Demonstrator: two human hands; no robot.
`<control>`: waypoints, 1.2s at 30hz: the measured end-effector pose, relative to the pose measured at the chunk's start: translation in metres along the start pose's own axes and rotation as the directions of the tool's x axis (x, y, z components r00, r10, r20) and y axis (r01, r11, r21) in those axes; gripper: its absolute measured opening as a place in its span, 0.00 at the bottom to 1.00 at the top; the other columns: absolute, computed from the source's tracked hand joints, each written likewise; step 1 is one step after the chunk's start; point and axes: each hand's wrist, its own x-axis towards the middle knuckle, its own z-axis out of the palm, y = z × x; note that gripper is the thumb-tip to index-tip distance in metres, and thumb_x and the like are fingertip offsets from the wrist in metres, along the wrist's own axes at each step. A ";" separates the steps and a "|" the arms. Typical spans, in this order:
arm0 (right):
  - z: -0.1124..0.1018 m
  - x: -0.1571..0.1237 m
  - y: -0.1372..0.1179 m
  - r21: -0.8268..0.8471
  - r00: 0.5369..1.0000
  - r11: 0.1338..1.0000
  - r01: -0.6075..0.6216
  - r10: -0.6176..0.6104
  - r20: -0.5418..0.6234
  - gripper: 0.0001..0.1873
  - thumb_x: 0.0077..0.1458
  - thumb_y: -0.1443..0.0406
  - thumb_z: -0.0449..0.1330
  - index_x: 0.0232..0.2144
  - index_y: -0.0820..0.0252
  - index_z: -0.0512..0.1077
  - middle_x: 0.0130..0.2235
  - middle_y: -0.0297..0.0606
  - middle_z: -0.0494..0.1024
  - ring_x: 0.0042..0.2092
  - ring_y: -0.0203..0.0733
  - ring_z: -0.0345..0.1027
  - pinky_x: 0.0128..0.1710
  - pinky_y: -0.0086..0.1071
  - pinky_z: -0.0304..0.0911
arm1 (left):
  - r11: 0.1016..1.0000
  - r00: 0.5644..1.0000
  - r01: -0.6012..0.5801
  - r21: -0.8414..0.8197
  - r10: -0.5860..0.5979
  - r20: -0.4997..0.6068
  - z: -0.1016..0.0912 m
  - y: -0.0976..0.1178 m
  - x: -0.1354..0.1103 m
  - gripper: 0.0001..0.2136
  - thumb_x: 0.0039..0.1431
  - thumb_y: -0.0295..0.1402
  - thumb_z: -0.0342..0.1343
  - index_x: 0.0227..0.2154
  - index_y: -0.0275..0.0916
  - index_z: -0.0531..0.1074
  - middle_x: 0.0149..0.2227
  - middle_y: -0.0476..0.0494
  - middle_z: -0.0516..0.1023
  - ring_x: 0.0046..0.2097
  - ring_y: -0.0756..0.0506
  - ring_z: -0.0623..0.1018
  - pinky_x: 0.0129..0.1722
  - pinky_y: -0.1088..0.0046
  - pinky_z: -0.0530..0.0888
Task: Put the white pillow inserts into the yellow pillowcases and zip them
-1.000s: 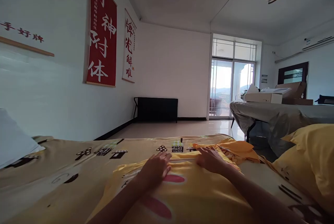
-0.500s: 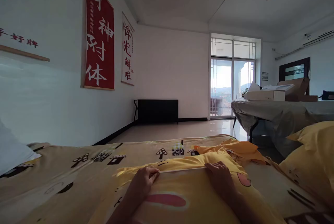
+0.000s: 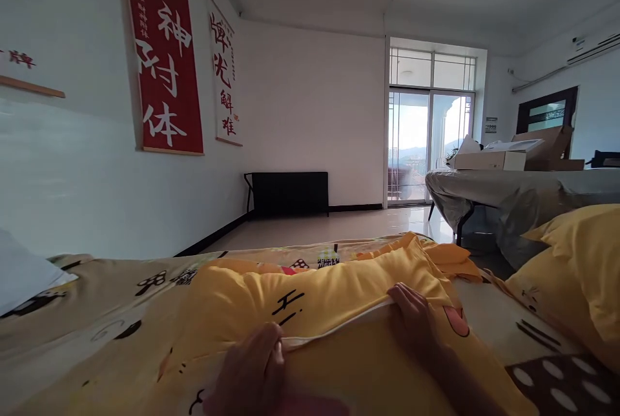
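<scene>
- Head view: I am seeing both hands working on a yellow pillow cover [image 3: 339, 283], which is lying on a patterned bedspread [image 3: 121, 300] directly in front of the wearer.
- Left hand [image 3: 254, 367]: the curled fingers are grasping the cover at the near end of a white edge strip [image 3: 334, 331]; the thumb contact is partly in shadow.
- Right hand [image 3: 414, 316]: the fingers are hooking over the far end of the same strip and grasping it; I am not seeing the thumb.
- Strip condition: it is running between the hands at a slant, bowing rather than lying straight. I cannot tell whether it is a zip or a sewn edge.
- Hazard, slip: smooth cloth could be escaping either grasp if the fingers are pinching only a thin fold.
- Hazard, seam damage: uneven pull could be straining the strip, since the two hands are holding at different heights.
- Hazard, bunching: the puffed far side is creasing, so filling could be gathering there under pressure.
- Hazard, snagging: orange cloth [image 3: 453, 262] is lying just behind the far corner, and a sideways shift could be dragging it along.
</scene>
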 end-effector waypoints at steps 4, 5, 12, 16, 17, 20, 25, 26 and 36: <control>0.005 -0.002 0.000 0.027 0.995 0.999 -0.029 0.026 0.096 0.12 0.56 0.69 0.47 0.21 0.57 0.57 0.21 0.32 0.63 0.24 0.36 0.56 0.27 0.30 0.47 | 0.994 0.992 -0.084 0.065 0.078 0.099 0.009 -0.004 0.001 0.10 0.55 0.30 0.40 0.20 0.43 0.60 0.19 0.48 0.69 0.22 0.47 0.70 0.23 0.70 0.61; 0.008 -0.002 0.001 0.028 0.993 0.999 -0.044 0.040 0.110 0.13 0.56 0.69 0.47 0.20 0.57 0.57 0.21 0.31 0.62 0.24 0.35 0.56 0.26 0.30 0.46 | 0.995 0.991 -0.071 0.077 0.062 0.121 0.012 -0.004 0.003 0.10 0.55 0.31 0.40 0.21 0.42 0.61 0.21 0.47 0.70 0.23 0.47 0.71 0.24 0.70 0.62; 0.007 -0.001 0.019 0.087 0.958 0.993 -0.080 0.053 0.281 0.06 0.54 0.68 0.52 0.26 0.59 0.64 0.28 0.34 0.69 0.31 0.37 0.60 0.31 0.29 0.54 | 1.000 0.951 0.012 -0.015 -0.007 0.309 0.002 -0.011 0.013 0.12 0.60 0.33 0.39 0.24 0.40 0.64 0.27 0.46 0.72 0.31 0.47 0.72 0.32 0.71 0.67; -0.013 -0.007 0.056 0.136 0.918 0.986 -0.098 0.037 0.395 0.10 0.55 0.66 0.53 0.40 0.56 0.70 0.40 0.39 0.74 0.43 0.42 0.66 0.44 0.34 0.59 | 0.996 0.945 0.077 -0.053 -0.056 0.321 -0.007 -0.060 -0.002 0.10 0.59 0.38 0.44 0.34 0.41 0.69 0.36 0.45 0.75 0.40 0.45 0.74 0.40 0.70 0.70; -0.015 -0.009 0.065 0.138 0.908 0.982 -0.131 0.062 0.415 0.12 0.57 0.65 0.52 0.42 0.56 0.71 0.43 0.40 0.74 0.45 0.42 0.66 0.46 0.34 0.59 | 0.990 0.943 0.131 -0.053 -0.108 0.314 -0.005 -0.075 -0.006 0.11 0.58 0.40 0.45 0.35 0.42 0.69 0.37 0.45 0.76 0.40 0.45 0.75 0.39 0.71 0.71; -0.011 -0.009 0.081 0.038 0.878 0.968 -0.248 0.208 0.432 0.14 0.59 0.64 0.50 0.43 0.57 0.72 0.46 0.41 0.75 0.47 0.41 0.68 0.47 0.33 0.59 | 0.961 0.925 0.275 -0.036 -0.254 0.283 0.005 -0.109 -0.008 0.14 0.55 0.44 0.46 0.35 0.42 0.71 0.39 0.45 0.78 0.44 0.44 0.76 0.42 0.71 0.72; -0.005 0.003 0.070 -0.141 0.863 0.931 -0.336 0.364 0.350 0.10 0.56 0.69 0.50 0.28 0.60 0.71 0.34 0.41 0.76 0.39 0.42 0.67 0.43 0.34 0.56 | 0.925 0.880 0.378 0.051 -0.376 0.291 0.002 -0.103 0.009 0.17 0.55 0.45 0.42 0.31 0.40 0.71 0.37 0.41 0.79 0.40 0.43 0.77 0.38 0.72 0.71; -0.008 0.005 0.065 -0.151 0.870 0.930 -0.337 0.368 0.328 0.10 0.55 0.70 0.50 0.25 0.60 0.69 0.33 0.41 0.75 0.38 0.42 0.67 0.43 0.34 0.55 | 0.924 0.881 0.378 0.061 -0.379 0.281 -0.004 -0.096 0.013 0.17 0.56 0.45 0.41 0.31 0.40 0.70 0.37 0.40 0.79 0.40 0.43 0.77 0.38 0.72 0.70; -0.072 0.028 0.017 -0.093 0.941 0.938 -0.332 0.337 0.041 0.14 0.62 0.64 0.39 0.29 0.57 0.61 0.34 0.40 0.71 0.36 0.40 0.62 0.37 0.31 0.55 | 0.877 0.877 0.480 -0.013 -0.478 0.051 -0.097 -0.007 0.036 0.13 0.61 0.41 0.39 0.32 0.38 0.64 0.30 0.48 0.70 0.33 0.49 0.70 0.33 0.77 0.62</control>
